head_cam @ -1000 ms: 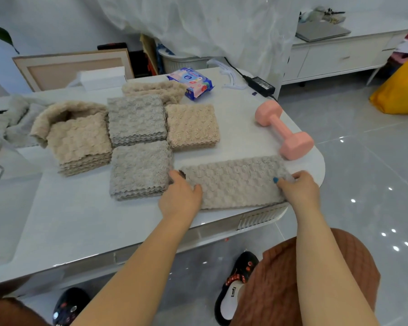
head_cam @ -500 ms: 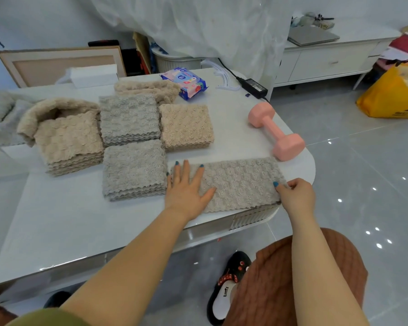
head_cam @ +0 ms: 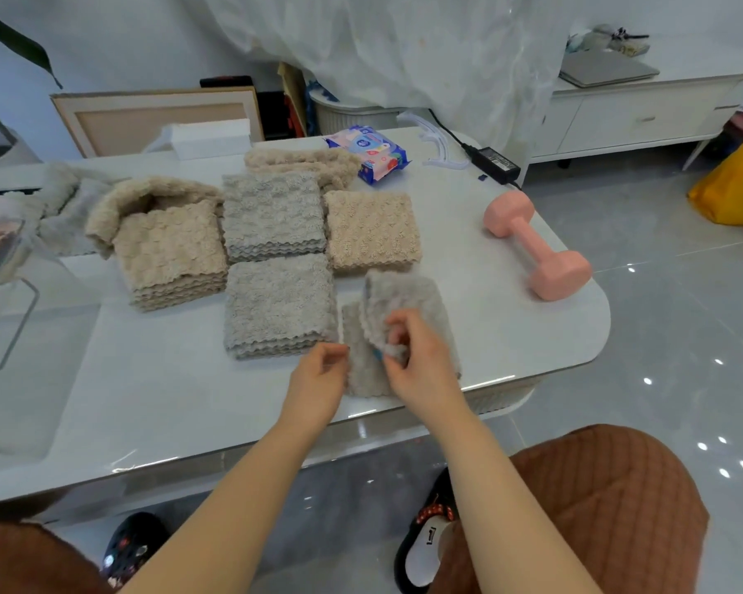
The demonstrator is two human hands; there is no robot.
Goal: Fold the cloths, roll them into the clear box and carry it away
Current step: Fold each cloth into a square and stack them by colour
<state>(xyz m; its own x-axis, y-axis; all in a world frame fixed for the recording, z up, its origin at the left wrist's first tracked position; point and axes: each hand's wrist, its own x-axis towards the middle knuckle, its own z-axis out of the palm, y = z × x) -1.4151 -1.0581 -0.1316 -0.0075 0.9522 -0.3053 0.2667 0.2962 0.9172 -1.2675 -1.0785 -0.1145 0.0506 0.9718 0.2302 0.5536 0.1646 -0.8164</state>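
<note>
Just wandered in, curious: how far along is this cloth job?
Done: four folded stacks sit on the table. In hand: the right hand pinches a grey cloth, doubling it over, left hand at its edge. Left: loose cloths at the back, then rolling everything into the clear box and carrying it off.

White table point(head_cam: 155, 392): folded cloths point(head_cam: 275, 302), pink dumbbell point(head_cam: 537, 244).

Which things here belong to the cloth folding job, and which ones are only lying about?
Job: grey cloth in the right hand, folded stacks, clear box.
Lying about: pink dumbbell, wipes packet, power adapter, yellow bag.
</note>
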